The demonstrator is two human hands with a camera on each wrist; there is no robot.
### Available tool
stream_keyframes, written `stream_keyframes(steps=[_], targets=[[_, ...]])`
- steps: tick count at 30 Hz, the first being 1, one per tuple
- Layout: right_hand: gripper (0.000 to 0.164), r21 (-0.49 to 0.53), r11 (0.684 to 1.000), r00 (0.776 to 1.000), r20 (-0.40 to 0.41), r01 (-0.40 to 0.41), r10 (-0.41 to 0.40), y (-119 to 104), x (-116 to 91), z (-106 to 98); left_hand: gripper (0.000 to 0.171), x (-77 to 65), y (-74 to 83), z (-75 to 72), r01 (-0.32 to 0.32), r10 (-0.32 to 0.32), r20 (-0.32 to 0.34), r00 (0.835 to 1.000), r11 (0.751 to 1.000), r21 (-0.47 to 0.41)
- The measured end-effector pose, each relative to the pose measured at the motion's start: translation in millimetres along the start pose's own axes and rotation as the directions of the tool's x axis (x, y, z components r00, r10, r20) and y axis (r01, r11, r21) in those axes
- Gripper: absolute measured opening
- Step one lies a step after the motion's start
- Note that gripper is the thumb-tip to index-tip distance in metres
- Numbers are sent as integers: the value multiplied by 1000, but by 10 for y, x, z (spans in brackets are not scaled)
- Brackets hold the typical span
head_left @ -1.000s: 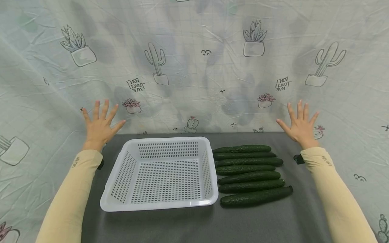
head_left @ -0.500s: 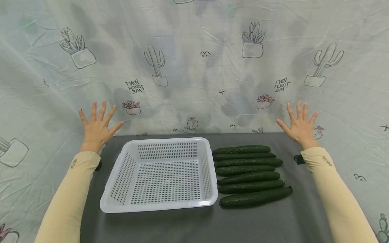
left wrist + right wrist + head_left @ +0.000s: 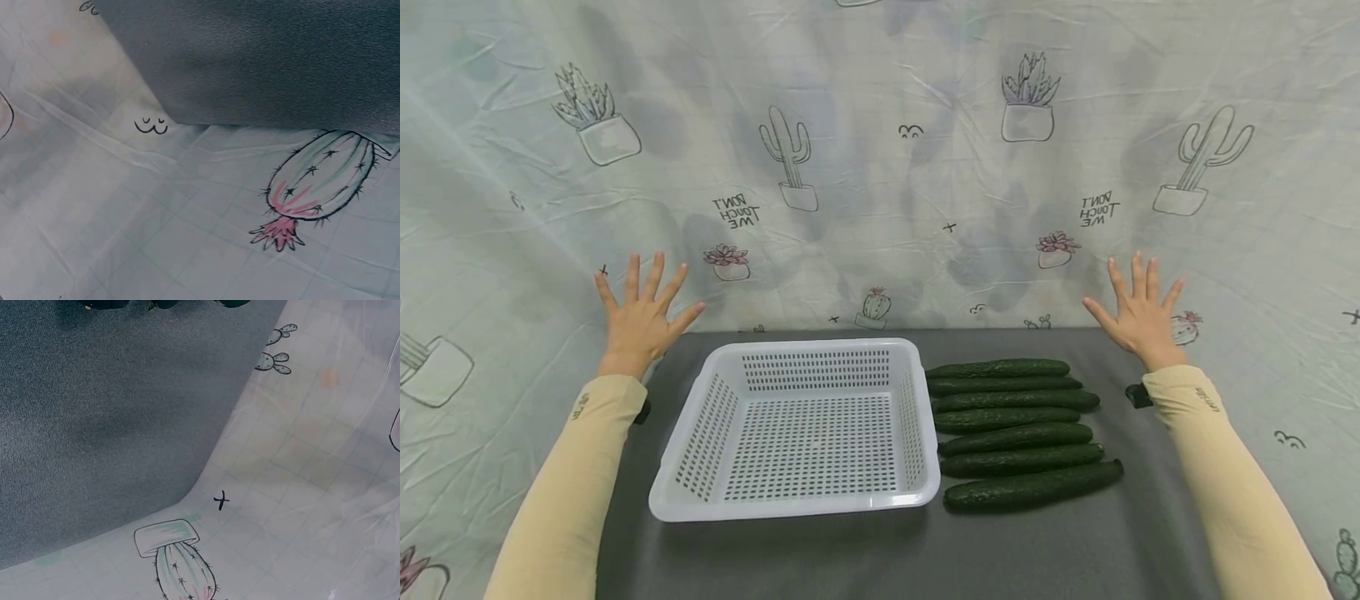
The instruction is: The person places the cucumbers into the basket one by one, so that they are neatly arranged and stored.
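Observation:
In the head view my left hand [image 3: 640,327] is raised with its fingers spread, beyond the back left corner of a white plastic basket [image 3: 658,500]. My right hand [image 3: 1141,321] mirrors it on the other side, fingers and thumb splayed, past the far right ends of the cucumbers. Neither hand holds anything. Several dark green cucumbers [image 3: 1017,435] lie side by side in a column along the basket's right wall. The basket has slotted sides and a perforated floor, with nothing inside. Cucumber tips [image 3: 106,303] peek in at the top of the right wrist view.
A dark grey cloth-covered table [image 3: 820,558] carries the basket and cucumbers. Pale fabric [image 3: 865,167] printed with cacti hangs behind it and on both sides. The table's back corners show in both wrist views.
My left hand has shifted slightly left and down. The right hand has barely moved. Basket and cucumbers lie as before.

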State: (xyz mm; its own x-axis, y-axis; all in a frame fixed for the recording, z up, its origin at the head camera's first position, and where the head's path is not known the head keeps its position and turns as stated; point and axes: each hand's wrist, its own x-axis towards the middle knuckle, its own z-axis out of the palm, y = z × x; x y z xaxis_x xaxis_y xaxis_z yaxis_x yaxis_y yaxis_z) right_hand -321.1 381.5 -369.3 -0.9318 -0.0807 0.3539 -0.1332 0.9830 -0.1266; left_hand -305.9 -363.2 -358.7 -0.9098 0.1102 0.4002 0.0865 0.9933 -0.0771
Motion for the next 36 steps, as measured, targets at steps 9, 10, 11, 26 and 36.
stream_keyframes(steps=[9,10,11,26,36], targets=[[77,-2,1000,1000,2,4,-4,-12,-16,15,72,-92,-33,0,15,-15,45,999,1000,-17],[77,-3,1000,1000,1,2,-2,-8,-16,17,72,-106,-40,3,18,-17,47,999,1000,-18],[77,-2,1000,1000,-2,3,-3,-7,-18,19,72,-120,-46,8,20,-19,47,999,1000,-17],[77,48,998,999,11,38,-39,-29,-193,93,73,-332,-149,86,7,-4,43,999,998,-68],[77,67,995,997,17,74,-75,-92,-364,157,74,-527,-14,83,-11,27,100,995,987,-158]])
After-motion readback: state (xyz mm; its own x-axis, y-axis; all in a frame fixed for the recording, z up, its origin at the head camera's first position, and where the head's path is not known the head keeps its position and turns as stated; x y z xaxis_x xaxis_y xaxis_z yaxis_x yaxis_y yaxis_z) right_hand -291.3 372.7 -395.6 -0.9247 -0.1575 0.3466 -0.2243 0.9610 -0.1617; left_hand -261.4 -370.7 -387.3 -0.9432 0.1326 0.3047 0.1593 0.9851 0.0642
